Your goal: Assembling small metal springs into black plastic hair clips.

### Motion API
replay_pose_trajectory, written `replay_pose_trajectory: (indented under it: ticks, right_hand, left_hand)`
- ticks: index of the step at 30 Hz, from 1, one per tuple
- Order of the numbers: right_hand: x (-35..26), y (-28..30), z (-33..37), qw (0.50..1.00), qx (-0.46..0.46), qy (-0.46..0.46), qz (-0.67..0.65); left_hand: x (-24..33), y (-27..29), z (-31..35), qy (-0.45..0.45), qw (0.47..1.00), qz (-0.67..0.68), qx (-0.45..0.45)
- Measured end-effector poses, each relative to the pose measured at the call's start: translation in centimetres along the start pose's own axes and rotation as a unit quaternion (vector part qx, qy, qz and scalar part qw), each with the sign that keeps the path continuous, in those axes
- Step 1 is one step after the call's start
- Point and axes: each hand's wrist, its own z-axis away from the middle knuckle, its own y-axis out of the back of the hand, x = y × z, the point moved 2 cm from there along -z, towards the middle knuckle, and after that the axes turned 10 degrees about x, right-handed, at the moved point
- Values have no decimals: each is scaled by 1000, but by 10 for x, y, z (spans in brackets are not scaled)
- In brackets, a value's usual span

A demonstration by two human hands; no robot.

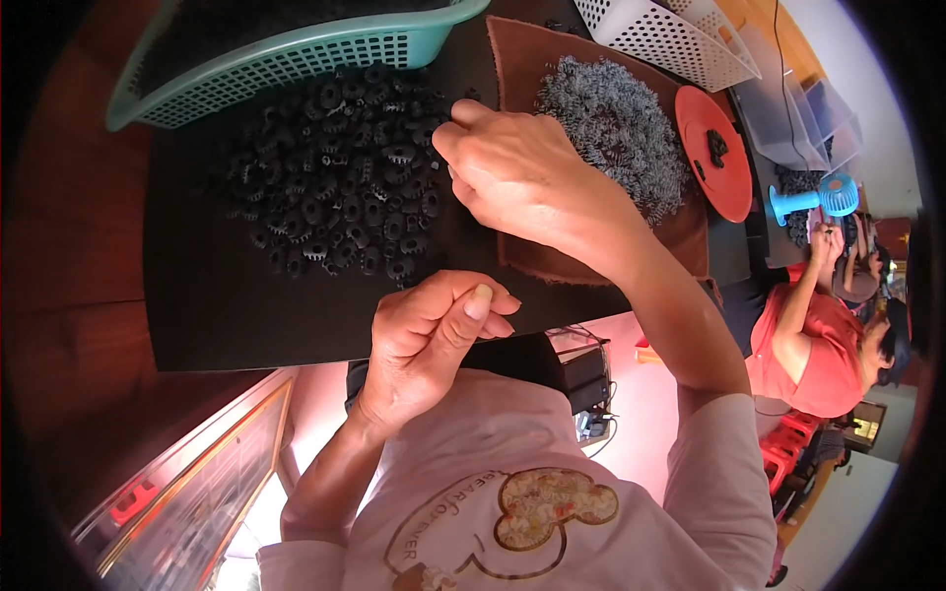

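On the dark tabletop lies a heap of small black toothed plastic pieces (335,177), which look like parts of hair claw clips. My left hand (429,330) is closed in front of the heap, thumb pressed against the fingers; whatever it may hold is hidden. My right hand (522,167) reaches over the right edge of the heap with its fingers curled in. Its fingertips face away, so their contents do not show. Just right of that hand, a pile of small silvery metal springs (616,128) rests on a brown cloth (552,251).
A green plastic basket (286,69) stands behind the heap, a white perforated basket (680,44) behind the cloth. A red plate (724,182) holds a few black pieces. Farther right are a blue fan (838,195), clear bins (788,108) and a seated co-worker in red (823,345).
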Motion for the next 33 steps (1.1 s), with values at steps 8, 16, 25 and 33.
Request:
replay_pose_trajectory:
  ticks: [8,16,25,33]
  right_hand:
    - [16,6,5,999,22,35,-24]
    - [11,1,7,997,46,46,-37]
    - [14,15,25,968,89,48,-232]
    - [-9,25,57,906,100,92,-401]
  left_hand:
    - [1,0,1,-4,1000,-2,7]
    - [1,-1,1,-6,1000,6,11]
    - [-1,0,0,11,999,25,25]
    - [0,-3,-6,25,992,105,66]
